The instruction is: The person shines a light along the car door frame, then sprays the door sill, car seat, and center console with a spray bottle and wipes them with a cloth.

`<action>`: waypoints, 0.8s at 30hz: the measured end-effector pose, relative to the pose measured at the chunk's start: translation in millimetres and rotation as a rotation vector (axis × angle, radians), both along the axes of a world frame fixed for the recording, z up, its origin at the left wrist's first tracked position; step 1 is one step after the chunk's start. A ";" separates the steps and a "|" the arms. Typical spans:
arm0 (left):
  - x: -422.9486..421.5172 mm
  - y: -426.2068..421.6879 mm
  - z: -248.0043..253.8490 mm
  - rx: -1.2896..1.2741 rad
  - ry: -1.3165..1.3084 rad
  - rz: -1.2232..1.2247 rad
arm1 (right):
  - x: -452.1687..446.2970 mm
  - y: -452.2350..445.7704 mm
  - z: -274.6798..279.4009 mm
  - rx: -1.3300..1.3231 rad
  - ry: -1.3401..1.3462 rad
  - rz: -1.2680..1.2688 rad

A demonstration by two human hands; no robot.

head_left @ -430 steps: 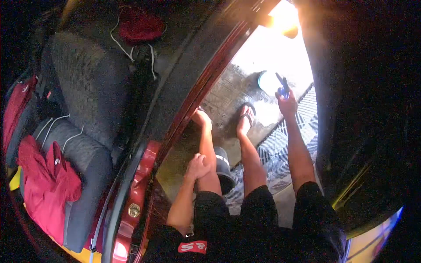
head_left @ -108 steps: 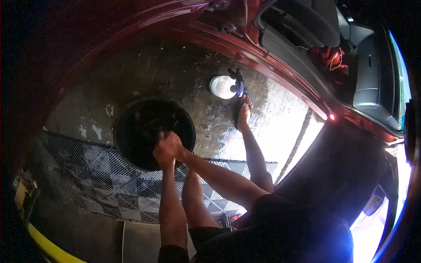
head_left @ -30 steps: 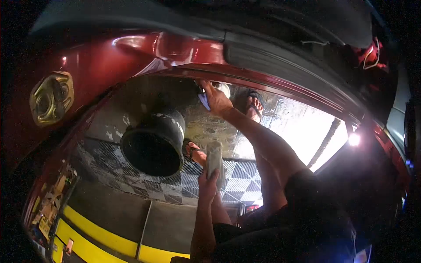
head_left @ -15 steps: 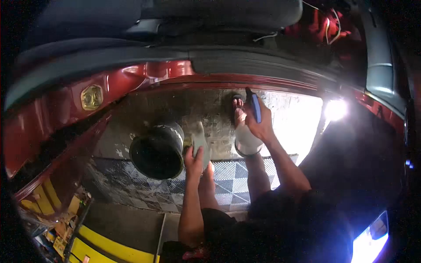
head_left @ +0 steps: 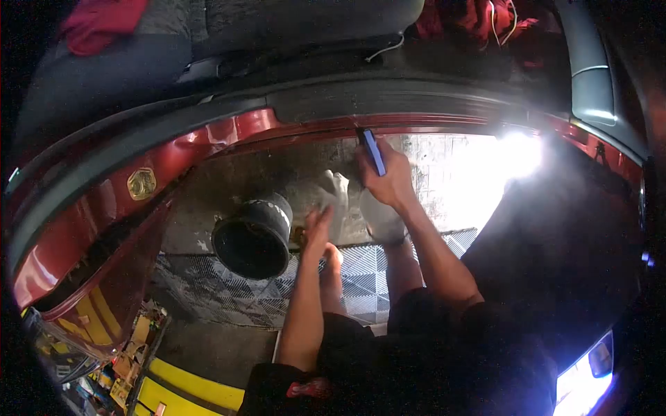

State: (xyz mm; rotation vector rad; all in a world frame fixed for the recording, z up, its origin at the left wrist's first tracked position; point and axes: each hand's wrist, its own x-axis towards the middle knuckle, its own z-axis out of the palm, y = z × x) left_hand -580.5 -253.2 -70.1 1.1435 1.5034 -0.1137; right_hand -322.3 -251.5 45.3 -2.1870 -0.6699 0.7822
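A: Step in hand?

B: My reading: spray bottle (head_left: pixel 381 216) and pale cloth (head_left: pixel 338 193) at the ready, side by side, below the red door sill (head_left: pixel 316 128). Cloth apart from the sill. No spray visible.

A: What would a next move call for?

B: Judgement only: a steady wrist, nozzle aimed clear of the seat (head_left: pixel 305 24), cloth gathered so that it doesn't trail.

A: Right hand (head_left: pixel 395 177)?

B: Forearm reaching up and forward, wrist nearly straight. Grip closed round the bottle's neck, just under the blue-and-black head; the clear body hangs below. Finger pressure on the trigger: can't tell.

A: Left hand (head_left: pixel 318 227)?

B: Lower, forearm nearly upright in view. Grip partly closed, cloth held at the fingers, its far end limp. Blurred; can't tell how firmly.

A: Surroundings?

B: Black bucket (head_left: pixel 250 243) tipped on its side left of that hand, mouth towards the wearer. Patterned floor mat (head_left: pixel 361 267) beneath the knees.
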 end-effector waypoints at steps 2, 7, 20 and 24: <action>25.1 -12.5 0.1 -0.126 -0.032 0.014 | 2.4 1.0 17.4 -0.013 0.124 -0.043; 27.7 -77.7 -47.5 -0.625 -0.360 0.090 | 7.9 -14.2 20.7 -0.110 0.158 0.029; 55.1 -75.5 -53.7 -0.292 -0.198 -0.604 | 41.9 -30.3 6.7 -0.109 0.372 -0.100; 74.0 -48.9 -12.8 -0.403 -0.244 -0.348 | 43.6 -27.6 6.1 0.107 0.286 -0.056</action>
